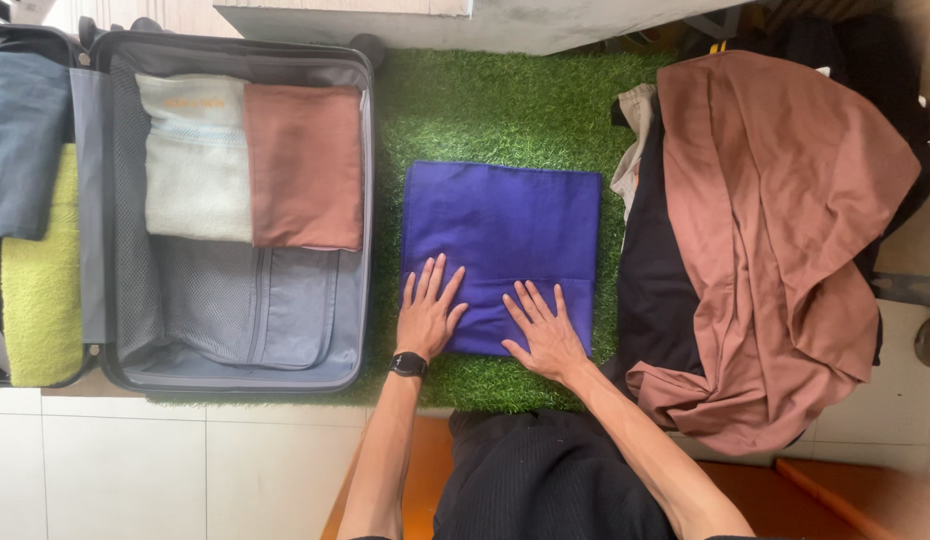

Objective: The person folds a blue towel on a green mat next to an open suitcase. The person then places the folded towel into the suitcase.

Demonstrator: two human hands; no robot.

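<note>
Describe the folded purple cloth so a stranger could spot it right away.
On the green artificial-grass mat, between the open grey suitcase and the heap of brown and black clothes, lies a folded purple cloth. It is the only purple, neatly squared piece, with both hands flat on its near edge.

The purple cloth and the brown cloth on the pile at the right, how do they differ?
The purple cloth is folded into a flat, neat rectangle; the brown cloth is loose and crumpled. The purple cloth lies on the green turf mat under the left hand and right hand; the brown cloth is draped over dark clothes, untouched. Both are plain, single-coloured fabric.
</note>
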